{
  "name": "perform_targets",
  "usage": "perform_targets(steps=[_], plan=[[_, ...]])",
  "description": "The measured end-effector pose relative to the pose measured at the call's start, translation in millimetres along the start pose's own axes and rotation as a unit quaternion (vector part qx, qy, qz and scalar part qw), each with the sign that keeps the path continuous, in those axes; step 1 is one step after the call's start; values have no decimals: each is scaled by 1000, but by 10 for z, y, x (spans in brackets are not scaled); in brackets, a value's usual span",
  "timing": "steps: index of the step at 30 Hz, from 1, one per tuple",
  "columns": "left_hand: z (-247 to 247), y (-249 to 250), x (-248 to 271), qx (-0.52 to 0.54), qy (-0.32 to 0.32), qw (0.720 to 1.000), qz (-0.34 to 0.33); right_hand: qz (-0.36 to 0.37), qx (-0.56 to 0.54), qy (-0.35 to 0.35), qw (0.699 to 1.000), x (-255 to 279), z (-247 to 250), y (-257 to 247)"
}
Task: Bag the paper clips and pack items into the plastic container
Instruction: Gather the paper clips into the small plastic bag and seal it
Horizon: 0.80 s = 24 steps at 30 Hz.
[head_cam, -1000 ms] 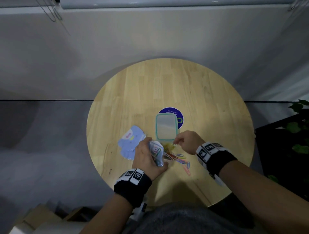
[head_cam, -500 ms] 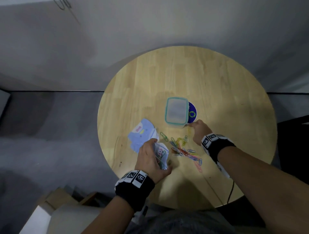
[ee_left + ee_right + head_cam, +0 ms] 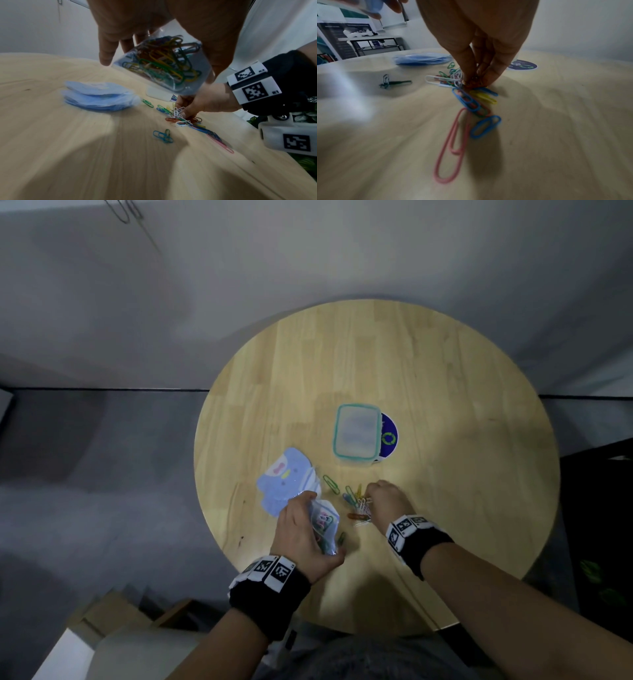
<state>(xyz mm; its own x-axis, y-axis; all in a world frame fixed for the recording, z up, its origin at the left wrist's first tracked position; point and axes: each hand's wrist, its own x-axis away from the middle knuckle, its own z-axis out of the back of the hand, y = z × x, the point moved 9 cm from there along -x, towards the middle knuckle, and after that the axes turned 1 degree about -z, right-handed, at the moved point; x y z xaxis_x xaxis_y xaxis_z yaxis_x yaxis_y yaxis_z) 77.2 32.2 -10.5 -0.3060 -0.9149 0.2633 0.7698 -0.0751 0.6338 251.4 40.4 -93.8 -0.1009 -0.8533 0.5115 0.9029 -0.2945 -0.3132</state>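
Observation:
My left hand (image 3: pixel 305 537) holds a small clear bag (image 3: pixel 323 525) above the table; in the left wrist view the bag (image 3: pixel 164 66) is partly filled with coloured paper clips. My right hand (image 3: pixel 383 501) is down on the loose pile of paper clips (image 3: pixel 356 505), its fingertips (image 3: pixel 488 79) pinching a bunch of them against the wood. More clips (image 3: pixel 471 102) trail toward me, including a long pink one (image 3: pixel 452 146). The plastic container (image 3: pixel 357 435) with a teal-rimmed lid sits just beyond the pile.
A stack of light-blue shaped cards (image 3: pixel 286 479) lies left of the clips. A round blue sticker (image 3: pixel 388 438) peeks out from under the container. The round wooden table (image 3: pixel 445 405) ends close to my body. A few stray clips (image 3: pixel 162 136) lie apart from the pile.
My right hand has drawn back from beside the container and come down on the clip pile. The left hand keeps holding the bag in about the same place.

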Motion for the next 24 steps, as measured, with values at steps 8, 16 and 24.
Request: perform_targets(steps=[8,16,24], plan=[[-35,66,23,-7,-23,1000,4,-92,-164,27,982,88,158,236],[-326,156,-188,-26,-49,998,-13,-117,-457,50,880,576,806,222],[-362,626,-263,88,-24,994,-53,-75,-640,114,756,923,1366,-48]])
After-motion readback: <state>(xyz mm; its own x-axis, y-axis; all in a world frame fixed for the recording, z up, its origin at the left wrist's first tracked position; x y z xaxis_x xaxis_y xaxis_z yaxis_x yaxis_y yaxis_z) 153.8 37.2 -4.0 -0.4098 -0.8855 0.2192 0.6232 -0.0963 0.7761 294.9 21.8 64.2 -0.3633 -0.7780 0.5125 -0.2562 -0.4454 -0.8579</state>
